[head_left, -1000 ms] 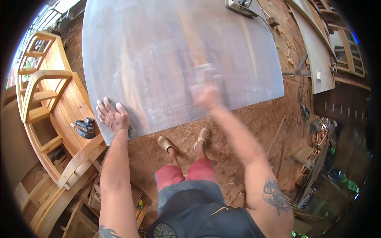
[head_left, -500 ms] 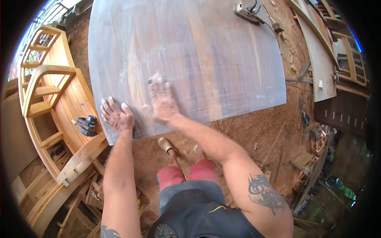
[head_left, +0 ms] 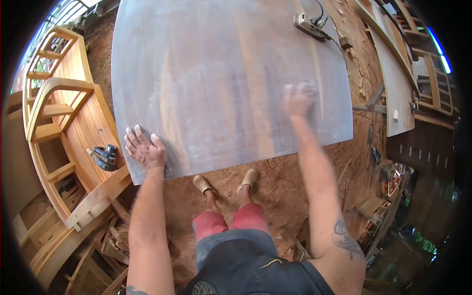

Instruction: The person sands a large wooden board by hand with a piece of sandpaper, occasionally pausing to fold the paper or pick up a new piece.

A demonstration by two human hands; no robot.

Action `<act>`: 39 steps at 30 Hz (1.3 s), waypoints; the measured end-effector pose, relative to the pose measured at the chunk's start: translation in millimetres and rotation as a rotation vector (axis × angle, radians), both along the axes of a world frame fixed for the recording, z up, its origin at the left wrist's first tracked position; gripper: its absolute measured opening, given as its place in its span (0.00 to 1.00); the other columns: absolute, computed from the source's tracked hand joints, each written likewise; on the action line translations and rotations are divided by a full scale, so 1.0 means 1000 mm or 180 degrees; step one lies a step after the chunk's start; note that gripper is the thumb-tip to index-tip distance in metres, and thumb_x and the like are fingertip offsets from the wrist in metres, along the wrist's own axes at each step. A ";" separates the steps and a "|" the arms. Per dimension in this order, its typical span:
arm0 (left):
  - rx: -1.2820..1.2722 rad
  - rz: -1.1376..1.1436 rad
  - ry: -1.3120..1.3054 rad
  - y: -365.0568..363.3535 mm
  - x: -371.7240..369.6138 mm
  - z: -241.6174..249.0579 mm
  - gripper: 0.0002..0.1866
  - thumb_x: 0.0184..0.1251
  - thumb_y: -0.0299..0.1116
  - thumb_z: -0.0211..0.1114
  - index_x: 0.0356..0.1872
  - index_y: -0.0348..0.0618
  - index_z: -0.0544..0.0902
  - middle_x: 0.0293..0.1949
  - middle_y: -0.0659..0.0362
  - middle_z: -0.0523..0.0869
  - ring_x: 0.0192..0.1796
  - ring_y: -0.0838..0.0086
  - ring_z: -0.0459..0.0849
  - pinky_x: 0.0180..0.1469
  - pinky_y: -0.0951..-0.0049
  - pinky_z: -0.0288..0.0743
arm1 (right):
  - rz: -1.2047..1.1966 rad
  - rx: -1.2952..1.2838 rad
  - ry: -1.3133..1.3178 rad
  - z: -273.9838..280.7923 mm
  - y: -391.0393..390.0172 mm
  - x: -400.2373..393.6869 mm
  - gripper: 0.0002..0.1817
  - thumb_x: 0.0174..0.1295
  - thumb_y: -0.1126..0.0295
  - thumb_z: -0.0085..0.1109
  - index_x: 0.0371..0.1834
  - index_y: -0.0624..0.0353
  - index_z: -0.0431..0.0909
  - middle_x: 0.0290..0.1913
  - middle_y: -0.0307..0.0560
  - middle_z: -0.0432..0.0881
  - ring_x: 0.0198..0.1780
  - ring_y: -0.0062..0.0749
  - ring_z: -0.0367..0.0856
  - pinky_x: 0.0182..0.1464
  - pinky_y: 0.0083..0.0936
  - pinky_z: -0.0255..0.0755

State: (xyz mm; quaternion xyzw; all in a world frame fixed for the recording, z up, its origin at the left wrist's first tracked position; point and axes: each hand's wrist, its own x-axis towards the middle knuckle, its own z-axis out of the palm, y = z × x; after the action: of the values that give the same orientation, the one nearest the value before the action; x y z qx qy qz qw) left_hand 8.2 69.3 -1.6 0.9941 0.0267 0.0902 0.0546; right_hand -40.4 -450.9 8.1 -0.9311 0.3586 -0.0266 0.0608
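A large wooden panel [head_left: 211, 98], coated with pale dust, fills the upper middle of the view. My left hand [head_left: 146, 148] lies flat on its lower left corner, fingers spread, holding nothing. Over the right part of the panel is my right hand [head_left: 299, 101], smeared by motion. Its fingers are blurred, and a greyish patch shows at the fingertips; I cannot make out what it is. A power tool [head_left: 310, 27] with a cord rests on the panel's upper right area.
At the left stands a slatted wooden bench [head_left: 91, 125] with a dark power tool [head_left: 104, 157] on it. Boards [head_left: 400, 91] lean at the right. Wood scraps [head_left: 93, 263] lie at the lower left. My feet in clogs [head_left: 202, 184] stand on dirt ground below the panel.
My right hand has swept from the panel's middle to its right side, and the right arm has swung outward with it. My left hand stays on the corner. Both clogs now show fully.
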 end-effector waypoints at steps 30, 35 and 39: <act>-0.0193 -0.0063 0.0039 0.004 0.003 0.003 0.41 0.68 0.46 0.61 0.82 0.47 0.64 0.86 0.46 0.57 0.86 0.44 0.52 0.85 0.40 0.40 | 0.2875 0.1046 -0.0457 0.004 0.294 0.111 0.51 0.75 0.40 0.48 0.87 0.71 0.50 0.89 0.67 0.43 0.90 0.61 0.41 0.88 0.58 0.27; -0.0109 -0.0022 0.0063 0.001 0.002 0.005 0.41 0.68 0.46 0.60 0.82 0.47 0.63 0.86 0.46 0.57 0.86 0.45 0.52 0.86 0.41 0.40 | 0.1374 0.0221 -0.0816 -0.022 0.052 0.083 0.46 0.77 0.41 0.47 0.88 0.63 0.51 0.87 0.66 0.51 0.87 0.69 0.45 0.85 0.68 0.34; -0.0103 -0.0028 0.0032 -0.001 0.005 0.007 0.40 0.69 0.46 0.59 0.82 0.47 0.63 0.86 0.45 0.57 0.86 0.45 0.52 0.86 0.41 0.41 | 0.0003 -0.0648 -0.0655 -0.026 -0.107 0.066 0.40 0.77 0.43 0.48 0.79 0.65 0.66 0.84 0.65 0.59 0.83 0.70 0.53 0.81 0.69 0.45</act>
State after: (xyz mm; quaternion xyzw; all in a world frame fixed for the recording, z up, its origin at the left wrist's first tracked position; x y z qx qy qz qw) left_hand 12.8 67.9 5.2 0.9936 0.0241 0.0846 0.0709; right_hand 26.0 -557.7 -18.3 -0.9250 0.3454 -0.1581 0.0024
